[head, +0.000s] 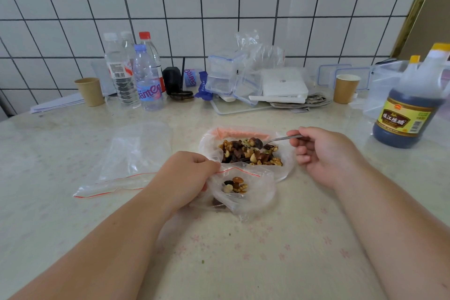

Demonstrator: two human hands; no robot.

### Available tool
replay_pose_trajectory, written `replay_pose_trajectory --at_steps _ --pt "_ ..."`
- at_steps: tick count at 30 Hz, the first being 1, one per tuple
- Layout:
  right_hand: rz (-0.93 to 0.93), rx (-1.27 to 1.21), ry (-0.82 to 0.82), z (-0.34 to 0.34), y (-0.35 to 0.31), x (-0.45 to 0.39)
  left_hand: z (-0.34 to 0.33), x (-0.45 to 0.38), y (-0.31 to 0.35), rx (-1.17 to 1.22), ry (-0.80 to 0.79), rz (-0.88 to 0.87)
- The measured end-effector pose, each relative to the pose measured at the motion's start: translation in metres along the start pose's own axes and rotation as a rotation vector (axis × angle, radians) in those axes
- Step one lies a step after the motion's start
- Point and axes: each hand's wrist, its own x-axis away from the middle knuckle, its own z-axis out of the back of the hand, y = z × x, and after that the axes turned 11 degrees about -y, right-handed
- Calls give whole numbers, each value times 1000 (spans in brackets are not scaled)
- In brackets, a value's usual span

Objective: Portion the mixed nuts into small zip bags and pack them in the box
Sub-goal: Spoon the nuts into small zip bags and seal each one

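Note:
A pile of mixed nuts [250, 154] lies in a large open clear bag [285, 168] at the table's middle. My right hand [321, 153] grips a metal spoon [275, 140] whose bowl, loaded with nuts, sits over the pile. Just in front, my left hand [187, 175] pinches the red-lined rim of a small zip bag [258, 192], holding it open. A few nuts [235, 185] lie inside that bag. A stack of spare zip bags [126, 165] rests flat to the left.
Water bottles [136, 73] and a paper cup [90, 91] stand at the back left. Clear lidded boxes [224, 73], a white box [283, 86] and another paper cup [345, 89] line the back. A dark vinegar bottle [409, 105] stands at the right.

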Motion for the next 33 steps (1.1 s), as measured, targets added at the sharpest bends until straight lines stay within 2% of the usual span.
replay_pose_trajectory --at_steps 5,9,15,22,27,29,33 --pt "7 -80 -68 -2 -8 6 -1 0 2 26 -6 11" --pt "-16 -36 -181 -8 -12 15 -1 0 2 35 1 10" --pt "6 183 -352 -16 -11 27 -1 1 3 53 0 14" --pt "232 515 -513 -17 -7 35 -1 0 2 38 12 20" --pt "266 588 -648 -18 -6 38 -1 -1 2 28 14 20" --pt "278 592 -646 -17 -6 38 -1 0 3 34 11 20" --pt "331 432 -492 -13 -10 31 -1 0 1 39 8 15"
